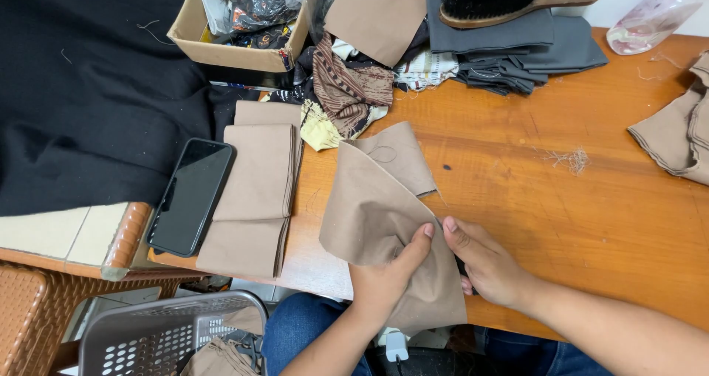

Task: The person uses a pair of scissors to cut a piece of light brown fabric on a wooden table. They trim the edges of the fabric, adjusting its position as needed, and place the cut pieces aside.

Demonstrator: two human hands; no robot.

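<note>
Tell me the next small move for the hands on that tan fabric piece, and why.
Probably flatten the tan fabric piece on the wooden table: the left hand and right hand pinch its near edge, its upper flap stands folded up, and similar pieces lie flat in the tan stack.

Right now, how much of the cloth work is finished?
Done, it seems: a neat stack of folded tan pieces beside the phone. In hand: the left hand and right hand pinch one tan piece. Possibly left: tan fabric at the table's right edge.
</note>
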